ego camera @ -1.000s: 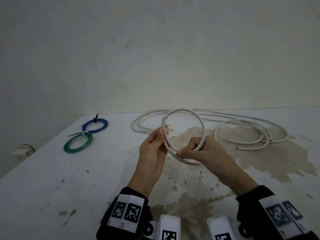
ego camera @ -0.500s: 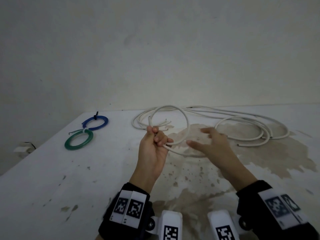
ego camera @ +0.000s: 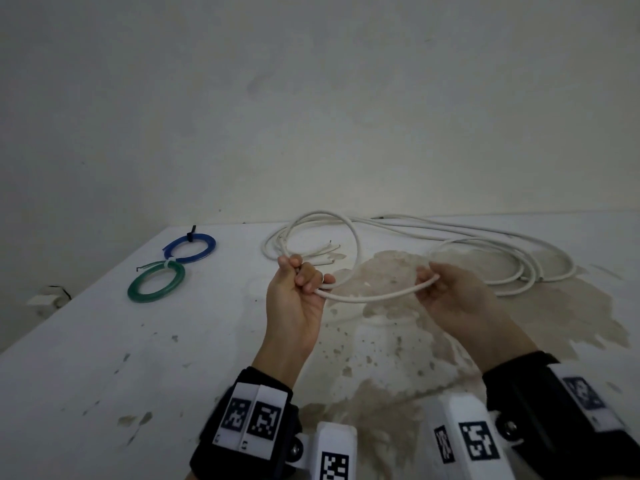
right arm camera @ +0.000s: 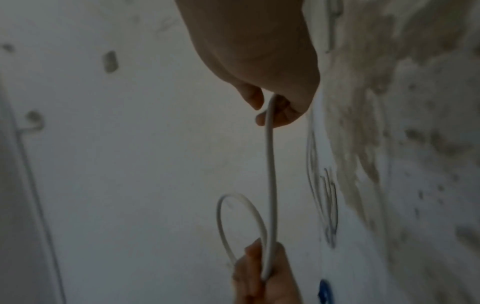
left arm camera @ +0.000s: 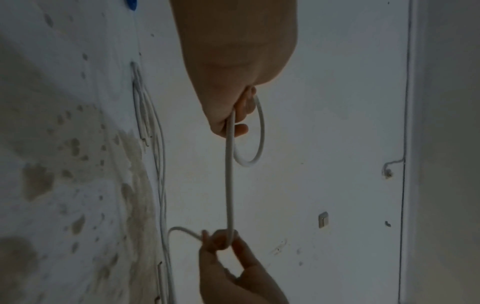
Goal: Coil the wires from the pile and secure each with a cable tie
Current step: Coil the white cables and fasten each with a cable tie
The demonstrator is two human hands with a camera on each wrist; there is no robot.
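Holding: the left hand (ego camera: 298, 299) has its fingers curled round a thin white round-sheathed wire (ego camera: 374, 298), gripping one loop of it where the strand crosses itself, above the middle of the white stained table (ego camera: 104, 375).
Loop: it rises from the left fist and arches up and back over the table, standing roughly upright; the left wrist view shows it as a narrow oval hanging from the curled fingers (left arm camera: 241, 115).
Right hand: the right hand (ego camera: 460, 299) pinches the same white wire between thumb and fingertips, just off to the right of the left hand; the two hands are apart.
Span: the wire sags in a shallow curve between the two hands, clear of the tabletop.
Pile: the rest of the loose white wires (ego camera: 485, 251) lies in wide slack curves along the far edge, from the middle to the far right corner, partly over a large brownish stain (ego camera: 554, 313).
Finished coils: a blue wire coil (ego camera: 189, 249) bound with a black cable tie (ego camera: 190, 233) sits near the far left corner; a green wire coil (ego camera: 156, 281) with a white tie lies just in front of it, the two very close, whether touching I cannot tell.
Wrists: black straps with square-patterned markers.
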